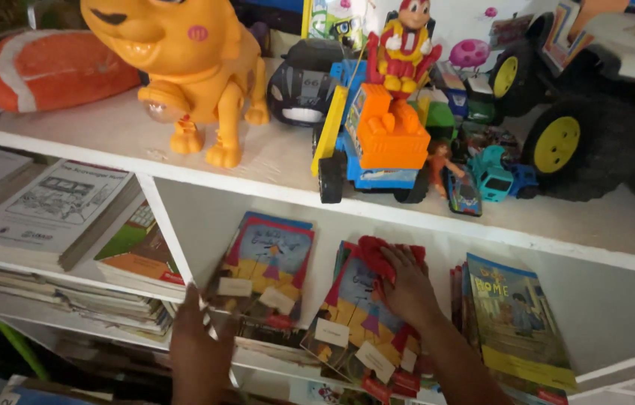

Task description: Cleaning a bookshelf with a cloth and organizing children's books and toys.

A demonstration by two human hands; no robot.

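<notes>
Red cloth (pixel 385 255) sits pressed under our right hand (pixel 409 289) on the middle book stack (pixel 355 322); at nine o'clock, our left hand (pixel 199 352) apparently grips the shelf edge (pixel 272 352).

head cam looks down, close on white shelf (pixel 272 161).

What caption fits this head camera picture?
Right hand presses a red cloth on a book; left hand touches another book.
</notes>
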